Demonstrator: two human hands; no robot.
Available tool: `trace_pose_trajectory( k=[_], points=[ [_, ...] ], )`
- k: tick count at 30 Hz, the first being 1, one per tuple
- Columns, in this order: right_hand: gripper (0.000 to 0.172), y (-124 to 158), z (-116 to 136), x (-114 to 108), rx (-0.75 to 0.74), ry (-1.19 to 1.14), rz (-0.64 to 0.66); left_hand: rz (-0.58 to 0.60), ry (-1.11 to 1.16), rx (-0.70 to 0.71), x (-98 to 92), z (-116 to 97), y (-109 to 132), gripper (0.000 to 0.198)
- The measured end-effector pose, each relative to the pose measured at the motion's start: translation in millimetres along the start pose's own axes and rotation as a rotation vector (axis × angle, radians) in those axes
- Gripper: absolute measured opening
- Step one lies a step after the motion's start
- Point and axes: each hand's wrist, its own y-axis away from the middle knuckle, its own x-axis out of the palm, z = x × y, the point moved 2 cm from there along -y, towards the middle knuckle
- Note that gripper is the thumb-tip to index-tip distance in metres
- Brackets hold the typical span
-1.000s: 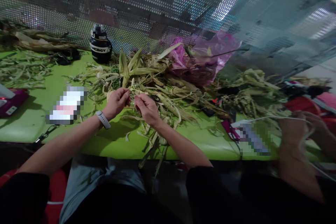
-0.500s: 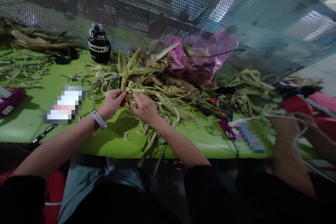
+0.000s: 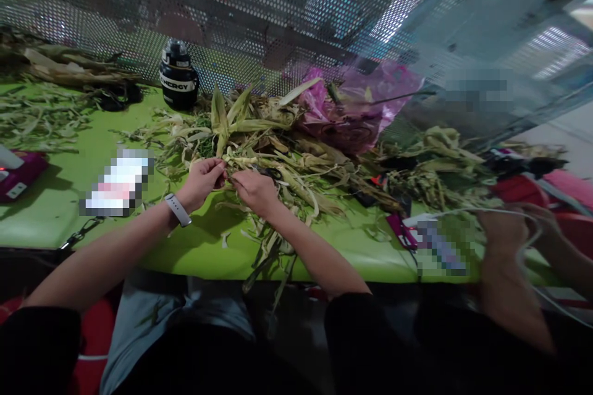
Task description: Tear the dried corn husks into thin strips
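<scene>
My left hand (image 3: 204, 181), with a pale watch band on its wrist, pinches thumb and forefinger together over the front of the green table (image 3: 204, 247). Close on its right, my right hand (image 3: 256, 190) has its fingers drawn together, tips almost meeting the left ones. A thin strip of corn husk seems to run between the fingertips, mostly hidden by them. Just beyond the hands a heap of shredded corn husks (image 3: 296, 179) spreads over the table. A pale green husk with splayed leaves (image 3: 222, 129) stands up from it, right behind my left fingers.
A black bottle (image 3: 178, 83) stands at the back, near a perforated metal screen (image 3: 278, 6). A pink plastic bag (image 3: 347, 117) lies behind the heap. A blurred phone (image 3: 118, 182) is at left; another person's arm (image 3: 504, 259) reaches in at right. Husk strips hang over the front edge.
My right hand's fingers have closed from a looser, more spread pose into a pinch near my left fingertips. The left hand keeps its pinch. The view has shifted slightly.
</scene>
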Motion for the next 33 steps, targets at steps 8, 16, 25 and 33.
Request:
trace_pose_trajectory(
  k=[8,16,25,33],
  points=[
    [0.035,-8.1,-5.3,-11.9,0.413,-0.915,-0.14,0.036,-0.051,-0.028,2.9,2.6,-0.4,0.012],
    [0.032,-0.5,11.8,-24.8,0.328,-0.827,-0.12,0.136,-0.421,0.208,5.3,-2.9,7.8,0.012],
    [0.03,0.0,13.5,-34.5,-0.089,-0.093,-0.236,0.074,-0.545,0.227,2.5,-0.3,6.0,0.017],
    [0.029,1.2,14.7,-26.7,0.039,-0.54,-0.226,0.14,-0.484,0.113,6.7,11.0,3.6,0.016]
  ],
)
